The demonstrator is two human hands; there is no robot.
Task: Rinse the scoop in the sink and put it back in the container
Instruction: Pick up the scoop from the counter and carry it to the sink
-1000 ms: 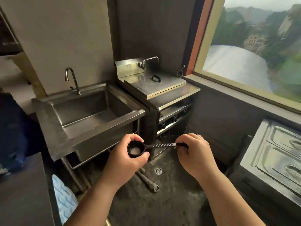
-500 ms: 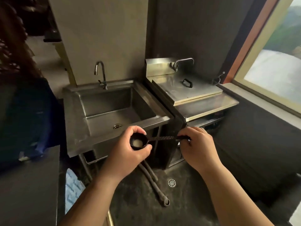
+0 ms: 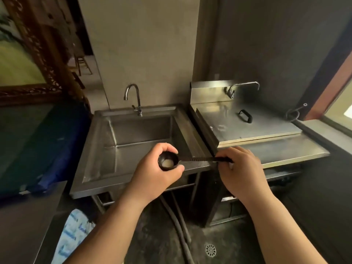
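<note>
Left hand cups bowl of black scoop, keeping pale residue level; right hand pinches handle. Sink at 12 o'clock, faucet dry; rinse pending.

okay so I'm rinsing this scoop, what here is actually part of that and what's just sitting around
Part of the job:
scoop, bowl cupped in the left hand, handle pinched by the right hand
sink
sink tap

Just there:
lidded steel unit beside the sink
its small tap
floor drain
floor hose

A grey hose lies across the dark floor.
</note>
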